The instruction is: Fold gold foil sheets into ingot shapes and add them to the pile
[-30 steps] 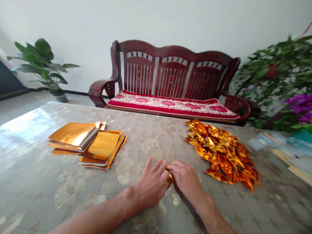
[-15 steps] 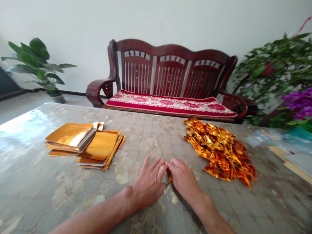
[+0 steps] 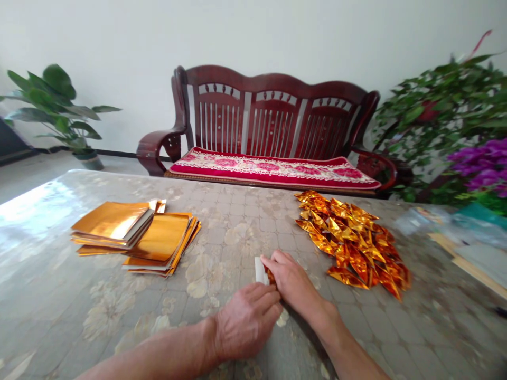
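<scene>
On the wide table (image 3: 225, 211), the left hand (image 3: 249, 321) is clamping the near end and the right hand (image 3: 292, 281) is pinching the right side of one folded foil paper (image 3: 260, 271), which is lying between them, its long axis pointing forward from the grip.

No lettering, label, brand, number or sign is legible: not on the gold sheets (image 3: 162, 238) left of the folded foil pieces (image 3: 350, 237), nor on the plastic packaging (image 3: 423, 219) right of them.
</scene>
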A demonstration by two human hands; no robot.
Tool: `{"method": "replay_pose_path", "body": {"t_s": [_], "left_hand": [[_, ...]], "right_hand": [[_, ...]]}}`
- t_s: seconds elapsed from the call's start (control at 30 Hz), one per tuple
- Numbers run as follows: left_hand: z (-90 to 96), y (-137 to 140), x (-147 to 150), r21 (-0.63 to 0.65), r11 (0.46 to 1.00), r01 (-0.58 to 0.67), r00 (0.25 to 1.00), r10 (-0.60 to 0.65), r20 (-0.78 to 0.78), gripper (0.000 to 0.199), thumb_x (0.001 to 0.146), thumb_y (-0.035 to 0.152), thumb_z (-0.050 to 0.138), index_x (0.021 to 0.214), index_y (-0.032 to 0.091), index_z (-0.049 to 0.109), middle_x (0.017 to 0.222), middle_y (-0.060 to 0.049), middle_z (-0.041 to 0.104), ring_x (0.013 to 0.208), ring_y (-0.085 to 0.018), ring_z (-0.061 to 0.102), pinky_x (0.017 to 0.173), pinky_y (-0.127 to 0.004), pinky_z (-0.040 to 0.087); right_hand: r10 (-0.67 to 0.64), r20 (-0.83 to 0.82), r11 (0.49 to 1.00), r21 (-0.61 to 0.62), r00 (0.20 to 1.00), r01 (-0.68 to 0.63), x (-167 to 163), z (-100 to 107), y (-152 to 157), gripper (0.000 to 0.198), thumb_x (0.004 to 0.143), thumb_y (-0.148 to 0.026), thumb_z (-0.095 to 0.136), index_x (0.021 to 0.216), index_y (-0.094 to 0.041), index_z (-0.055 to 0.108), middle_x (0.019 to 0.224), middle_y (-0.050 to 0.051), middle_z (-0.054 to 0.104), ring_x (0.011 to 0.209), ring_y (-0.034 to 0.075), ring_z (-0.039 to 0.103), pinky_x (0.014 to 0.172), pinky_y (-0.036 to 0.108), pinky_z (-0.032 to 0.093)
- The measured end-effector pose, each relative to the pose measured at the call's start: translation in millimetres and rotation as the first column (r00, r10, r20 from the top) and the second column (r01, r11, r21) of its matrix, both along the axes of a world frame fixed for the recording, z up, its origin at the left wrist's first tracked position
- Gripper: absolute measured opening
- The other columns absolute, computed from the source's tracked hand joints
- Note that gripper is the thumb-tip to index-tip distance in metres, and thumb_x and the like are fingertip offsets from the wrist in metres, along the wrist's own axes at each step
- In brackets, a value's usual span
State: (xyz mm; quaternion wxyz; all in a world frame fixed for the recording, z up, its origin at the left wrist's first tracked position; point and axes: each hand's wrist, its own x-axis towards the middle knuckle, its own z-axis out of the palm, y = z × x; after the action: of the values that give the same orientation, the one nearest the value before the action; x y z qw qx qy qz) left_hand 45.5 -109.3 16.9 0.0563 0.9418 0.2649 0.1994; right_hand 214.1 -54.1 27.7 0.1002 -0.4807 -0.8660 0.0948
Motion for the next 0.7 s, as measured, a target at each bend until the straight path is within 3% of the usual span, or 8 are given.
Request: {"method": "replay_pose_path", "body": {"t_s": [0.13, 0.23, 0.37, 0.53, 0.7], "left_hand": [[-1.0, -5, 5, 0.019, 0.995, -0.102, 0.985, 0.103, -0.135, 0.019, 0.095, 0.015, 0.044, 0.107, 0.014, 0.059, 0.112, -0.013, 0.065, 0.107, -0.023, 0.06, 0.092, -0.036, 0.049], [-1.4, -5, 5, 0.049, 0.989, -0.141, 0.969, 0.148, -0.198, 0.022, 0.097, 0.015, 0.045, 0.114, 0.013, 0.058, 0.119, -0.012, 0.064, 0.111, -0.024, 0.058, 0.09, -0.036, 0.048], [-0.8, 1, 1, 0.054, 0.988, -0.148, 0.969, 0.156, -0.191, 0.017, 0.098, 0.017, 0.046, 0.109, 0.015, 0.059, 0.112, -0.008, 0.067, 0.107, -0.022, 0.059, 0.089, -0.036, 0.047], [2.9, 16, -12, 0.042, 0.979, -0.197, 0.962, 0.201, -0.182, 0.01, 0.096, 0.017, 0.052, 0.102, 0.017, 0.06, 0.102, -0.007, 0.068, 0.101, -0.022, 0.059, 0.088, -0.037, 0.045], [6.4, 24, -17, 0.035, 0.957, -0.287, 0.932, 0.288, -0.22, 0.008, 0.095, 0.015, 0.051, 0.092, 0.017, 0.059, 0.092, -0.005, 0.066, 0.09, -0.021, 0.059, 0.084, -0.036, 0.045]], "right_hand": [[0.034, -0.055, 0.997, -0.072, 0.998, -0.038, 6, -1, 7, 0.027, 0.1, -0.024, 0.043, 0.102, -0.025, 0.07, 0.084, 0.001, 0.056, 0.077, 0.014, 0.053, 0.068, 0.024, 0.038], [0.025, -0.089, 0.993, -0.114, 0.996, -0.036, 12, -3, 10, 0.032, 0.098, -0.019, 0.044, 0.114, -0.027, 0.07, 0.085, 0.001, 0.057, 0.078, 0.013, 0.056, 0.07, 0.023, 0.04], [0.034, -0.174, 0.995, -0.084, 0.984, -0.049, 20, -4, 14, 0.038, 0.094, -0.017, 0.049, 0.124, -0.032, 0.066, 0.096, 0.001, 0.06, 0.09, 0.015, 0.057, 0.08, 0.025, 0.043], [0.054, -0.242, 0.997, -0.035, 0.969, -0.064, 26, -11, 17, 0.026, 0.091, -0.022, 0.058, 0.109, -0.03, 0.074, 0.099, 0.002, 0.063, 0.096, 0.016, 0.058, 0.084, 0.027, 0.044], [-0.024, -0.231, 1.0, -0.018, 0.973, 0.02, 23, -17, 13, 0.021, 0.093, -0.029, 0.058, 0.108, -0.028, 0.074, 0.095, 0.001, 0.065, 0.093, 0.016, 0.059, 0.082, 0.027, 0.044]]}}
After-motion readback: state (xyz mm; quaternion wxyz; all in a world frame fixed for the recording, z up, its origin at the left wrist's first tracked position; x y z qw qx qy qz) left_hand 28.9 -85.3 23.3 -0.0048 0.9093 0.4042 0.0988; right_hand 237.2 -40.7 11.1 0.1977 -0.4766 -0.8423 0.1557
